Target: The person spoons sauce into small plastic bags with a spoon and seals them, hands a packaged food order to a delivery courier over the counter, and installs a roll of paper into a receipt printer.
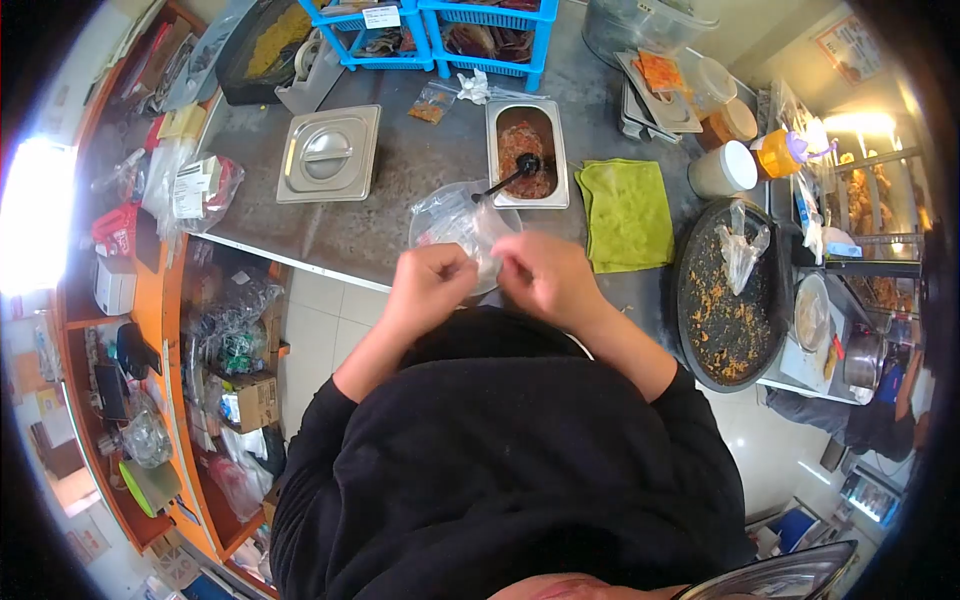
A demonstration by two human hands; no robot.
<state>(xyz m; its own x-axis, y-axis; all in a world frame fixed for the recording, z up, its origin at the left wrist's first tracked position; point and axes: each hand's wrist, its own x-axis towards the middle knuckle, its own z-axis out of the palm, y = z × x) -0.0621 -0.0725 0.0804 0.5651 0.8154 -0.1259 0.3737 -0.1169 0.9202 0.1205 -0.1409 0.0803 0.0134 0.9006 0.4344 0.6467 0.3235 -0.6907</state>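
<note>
At the near edge of the grey metal counter (400, 130), pinches a thin, clear plastic bag (462, 228) with left hand (435, 284) and right hand (548, 277), fingers of both curled closed on it. Just beyond the bag, has a rectangular steel pan (563, 180) of reddish food (520, 135), with a black ladle (527, 163) inside. Farther right, has a folded green cloth (628, 215), then a round black tray (700, 345) with orange crumbs (715, 320).

A plain black fabric top (510, 430) covers the rounded torso; its loose, creased black left sleeve (325, 430) and matching right sleeve (690, 440) end along the forearms, above the bare left hand (430, 285) and right hand (548, 275).
</note>
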